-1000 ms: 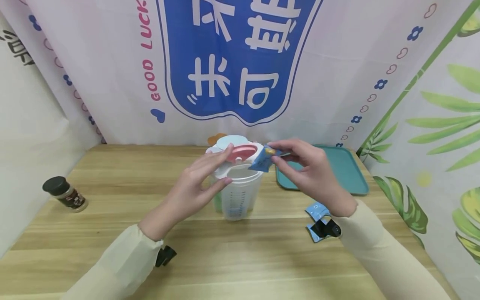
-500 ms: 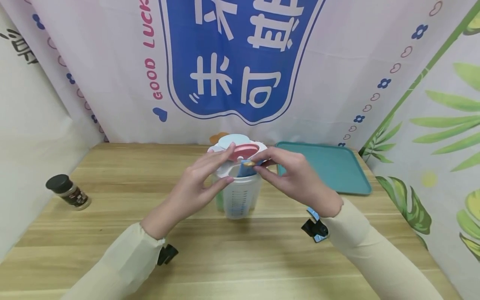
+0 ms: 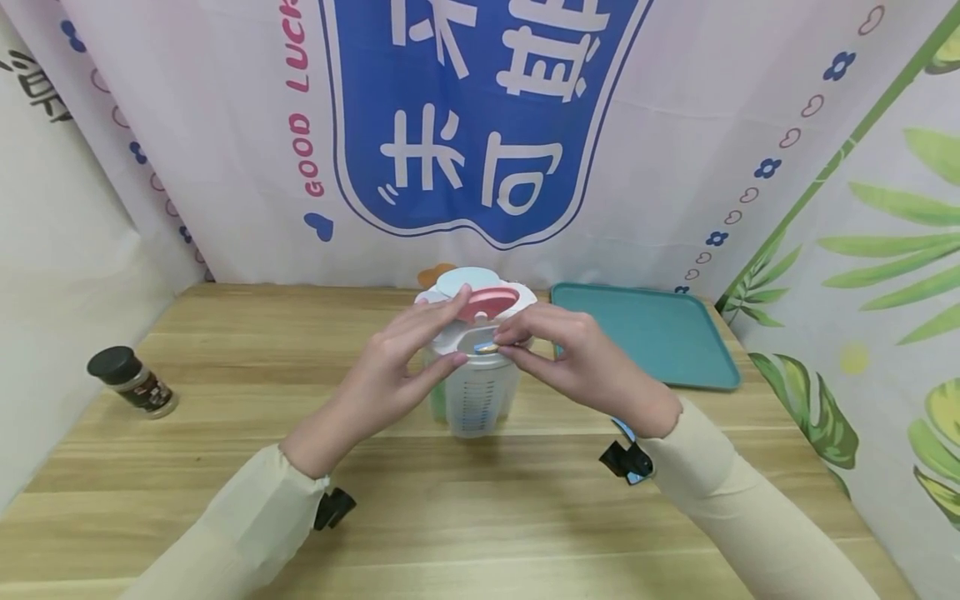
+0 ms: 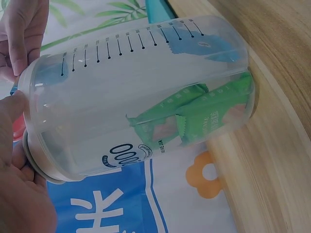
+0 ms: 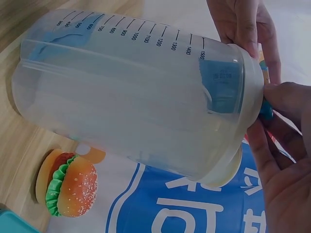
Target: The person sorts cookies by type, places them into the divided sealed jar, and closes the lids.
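The right hand [image 3: 558, 342] pinches a blue packet [image 5: 221, 87] between thumb and fingertips; in the right-wrist view most of it hangs inside a translucent plastic canister [image 3: 476, 400], just below the rim. The left hand [image 3: 386, 358] rests spread on the top, holding nothing. Only the left-wrist view shows green packets [image 4: 214, 109] clearly — only the right-wrist view, a sesame-bun burger [image 5: 68, 187]. The canister's scale reads up to 1500. Outward on the wood-grain table [image 3: 420, 517]: a teal tray [image 3: 645, 333], a black-capped shaker jar [image 3: 135, 383] — and behind, a fabric backdrop [image 3: 247, 167] reading "GOOD LUCK".
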Demonstrator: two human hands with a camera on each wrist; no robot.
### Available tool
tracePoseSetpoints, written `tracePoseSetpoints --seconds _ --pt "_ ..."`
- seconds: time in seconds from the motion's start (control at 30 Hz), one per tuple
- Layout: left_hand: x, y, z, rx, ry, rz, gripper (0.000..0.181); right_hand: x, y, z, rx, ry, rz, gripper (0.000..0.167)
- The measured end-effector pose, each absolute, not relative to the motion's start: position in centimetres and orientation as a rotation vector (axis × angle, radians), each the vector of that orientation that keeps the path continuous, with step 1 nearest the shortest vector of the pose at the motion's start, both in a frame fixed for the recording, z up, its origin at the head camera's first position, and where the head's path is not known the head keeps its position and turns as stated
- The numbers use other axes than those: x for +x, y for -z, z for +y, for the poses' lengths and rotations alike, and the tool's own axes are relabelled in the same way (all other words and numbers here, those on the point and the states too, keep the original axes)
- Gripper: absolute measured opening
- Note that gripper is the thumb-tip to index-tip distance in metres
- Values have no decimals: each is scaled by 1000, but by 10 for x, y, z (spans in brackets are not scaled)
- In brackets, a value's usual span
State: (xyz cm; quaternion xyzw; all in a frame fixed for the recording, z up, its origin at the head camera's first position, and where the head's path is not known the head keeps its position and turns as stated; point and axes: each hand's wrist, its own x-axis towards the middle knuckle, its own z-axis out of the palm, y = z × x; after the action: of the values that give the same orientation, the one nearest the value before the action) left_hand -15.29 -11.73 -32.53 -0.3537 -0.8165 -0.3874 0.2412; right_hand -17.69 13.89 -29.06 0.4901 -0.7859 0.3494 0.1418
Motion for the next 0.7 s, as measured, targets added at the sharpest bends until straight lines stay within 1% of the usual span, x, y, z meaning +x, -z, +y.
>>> tracePoseSetpoints --seconds 0.3,0.7 --pt "-153 325 -118 -961 1060 -2249 73 -176 293 139 1403 -949 -2286 18" --pt "-153 325 -117 -968 1069 -2233 74 -175 294 140 1390 -933 -2324 17"
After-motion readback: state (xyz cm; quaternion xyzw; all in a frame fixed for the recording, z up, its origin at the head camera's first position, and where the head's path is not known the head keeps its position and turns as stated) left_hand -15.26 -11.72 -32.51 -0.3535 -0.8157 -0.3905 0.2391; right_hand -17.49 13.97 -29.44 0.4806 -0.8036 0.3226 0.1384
